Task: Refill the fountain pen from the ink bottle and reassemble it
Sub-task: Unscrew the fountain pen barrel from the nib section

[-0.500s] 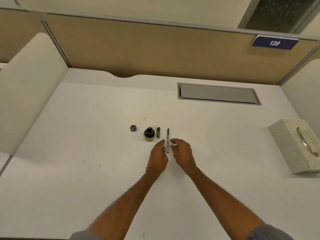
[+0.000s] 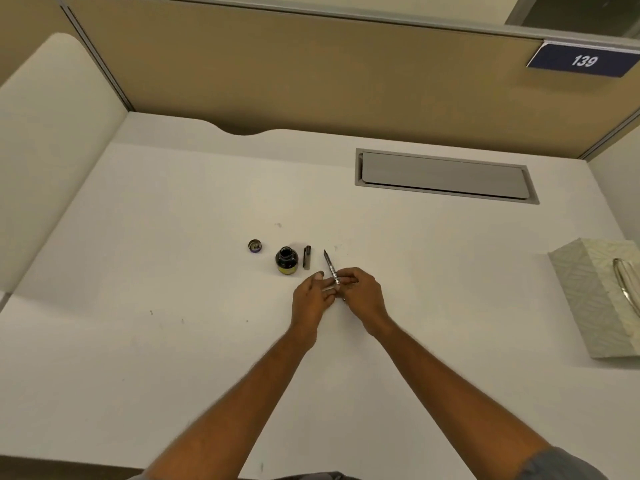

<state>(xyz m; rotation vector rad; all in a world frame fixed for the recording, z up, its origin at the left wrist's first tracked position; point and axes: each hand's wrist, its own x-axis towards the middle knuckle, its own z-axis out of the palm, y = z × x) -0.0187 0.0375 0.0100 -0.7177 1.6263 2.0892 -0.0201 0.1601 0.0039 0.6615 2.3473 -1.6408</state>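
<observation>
Nearest the lower edge of the frame, two bare forearms were seen rising from the bottom corners and converging just below the centre. The left hand [image 2: 311, 299] was held partly open, its fingers extended toward the pen and apparently resting against its lower part; whether anything was truly gripped by it could not be told. The right hand [image 2: 360, 294] was curled, with the fountain pen [image 2: 331, 270] pinched between thumb and fingertips near its rear half.

Half a second before, the pen had been laid flat between the two hands, its long axis running almost straight up the frame. It had since been picked up and tilted, so that the nib end was pointed toward the upper left, in the direction of the bottle. From this it was judged that the pen had been taken in hand either for dipping or for unscrewing, and that no refilling had yet been done.

Just beyond the hands, the open ink bottle [image 2: 286, 260] was stood upright left of the nib, with a dark pen cap [image 2: 307, 257] lying just beside it on its right. Further left, apart from the bottle, the bottle lid [image 2: 255, 245] was set down. At the far right edge a tissue box [image 2: 588, 292] was placed, and toward the upper right a grey cable hatch [image 2: 445, 176] was let into the desk [image 2: 173, 254].
</observation>
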